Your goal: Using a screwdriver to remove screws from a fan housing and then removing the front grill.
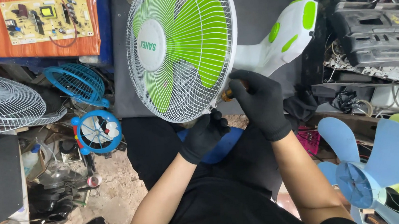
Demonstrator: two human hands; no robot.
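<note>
R hand (260, 102) was clenched on a screwdriver (228, 95) at the fan (182, 53) guard rim, L hand (205, 133) prob pinching the rim underneath; tip could've slipped w/ fan unclamped.

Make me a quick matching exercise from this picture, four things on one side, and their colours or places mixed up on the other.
1 fan blades
2 circuit board
3 small round fan
4 left hand

A on the orange surface, top left
B green, behind the white grille
C black glove, under the grille's lower rim
D blue, on the floor at left

Pairs: 1-B, 2-A, 3-D, 4-C
</note>
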